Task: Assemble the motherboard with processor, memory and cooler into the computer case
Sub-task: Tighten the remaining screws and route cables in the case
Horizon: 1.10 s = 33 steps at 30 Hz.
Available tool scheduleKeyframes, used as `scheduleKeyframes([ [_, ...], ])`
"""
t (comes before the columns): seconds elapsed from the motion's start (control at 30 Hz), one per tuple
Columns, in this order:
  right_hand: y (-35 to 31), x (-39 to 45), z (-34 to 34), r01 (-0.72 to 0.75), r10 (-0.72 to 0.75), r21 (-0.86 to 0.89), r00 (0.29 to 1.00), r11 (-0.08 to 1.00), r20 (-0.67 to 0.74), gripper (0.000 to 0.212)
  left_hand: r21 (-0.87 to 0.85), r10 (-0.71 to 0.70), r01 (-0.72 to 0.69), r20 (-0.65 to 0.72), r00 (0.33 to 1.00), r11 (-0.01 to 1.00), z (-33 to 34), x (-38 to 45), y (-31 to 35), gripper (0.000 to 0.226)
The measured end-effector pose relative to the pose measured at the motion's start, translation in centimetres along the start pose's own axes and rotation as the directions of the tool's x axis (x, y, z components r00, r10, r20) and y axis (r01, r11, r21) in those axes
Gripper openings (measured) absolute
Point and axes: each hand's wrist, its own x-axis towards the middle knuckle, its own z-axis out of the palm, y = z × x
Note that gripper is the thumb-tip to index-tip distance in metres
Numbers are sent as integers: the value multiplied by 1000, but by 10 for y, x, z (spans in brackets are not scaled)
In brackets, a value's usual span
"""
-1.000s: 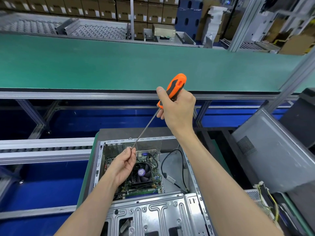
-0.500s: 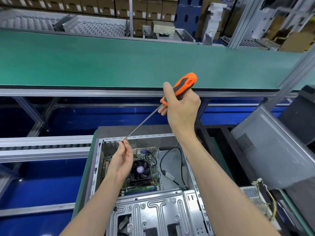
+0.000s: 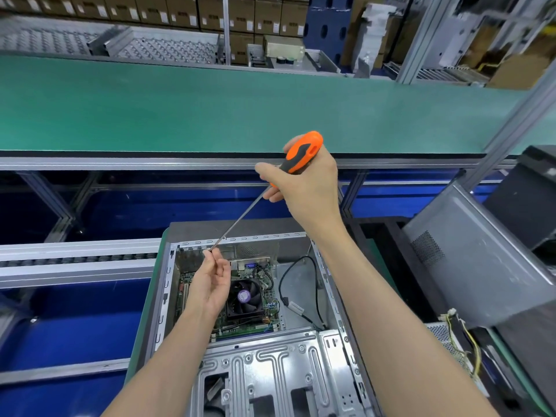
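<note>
Open computer case [image 3: 168,284] lies on its side below the green conveyor belt [image 3: 210,109], with the motherboard [image 3: 255,296] and its cooler fan [image 3: 245,296] seated inside at the back. Right hand [image 3: 307,188] has its grip wrapped round the orange screwdriver [image 3: 301,155] handle, shaft angling down-left. Left hand [image 3: 210,281] pinches the shaft tip over the case's rear edge.

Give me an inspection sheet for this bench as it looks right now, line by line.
Surface: green conveyor belt, bare.
Job's things: open computer case with motherboard and cooler fan inside.
Clutter: grey side panel leaning at right.
Hands: right hand grips orange screwdriver; left hand pinches at its tip.
Cables: black cable loose in case; yellow wires at right.
Surroundings: cardboard boxes, roller racks.
</note>
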Motion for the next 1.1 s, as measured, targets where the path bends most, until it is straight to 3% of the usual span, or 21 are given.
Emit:
scheduleKeyframes([
  [0.17, -3, 3, -8, 75, -84, -108, 993, 991, -82, 68, 62, 24, -26, 39, 999, 998, -1, -1, 0, 17],
  [0.27, -3, 1, -6, 82, -115, -243, 986, 966, -123, 73, 88, 37, -39, 28, 999, 995, -2, 0, -1, 9],
  [0.33, -3, 0, -4, 69, -119, -294, 980, 953, -157, 68, 97, 53, -54, 18, 998, 994, -4, 1, 1, 9],
  [0.47, -2, 5, -5, 152, -203, -346, 973, 926, -115, 37, 132, 85, -83, -8, 996, 988, -6, 3, 4, 11],
  [0.53, -3, 13, -10, 179, -216, -377, 975, 909, -58, 27, 145, 91, -86, -28, 995, 986, -7, 5, 5, 11],
  [0.63, -5, 21, -18, 145, -108, -413, 988, 899, 110, 15, 146, 91, -84, -41, 995, 986, -7, 6, 5, 11],
  [0.77, -7, 23, -22, 138, -69, -414, 982, 900, 176, 18, 189, 99, -86, -63, 993, 978, -8, 7, 4, 11],
  [1.0, -15, 34, -30, 106, -93, -361, 994, 926, 54, 26, 355, 73, -67, -3, 997, 932, -6, 6, 0, 14],
  [1.1, -18, 37, -38, 140, -154, -426, 988, 894, 1, 27, 442, 62, -63, 16, 998, 895, -8, 6, -2, 18],
])
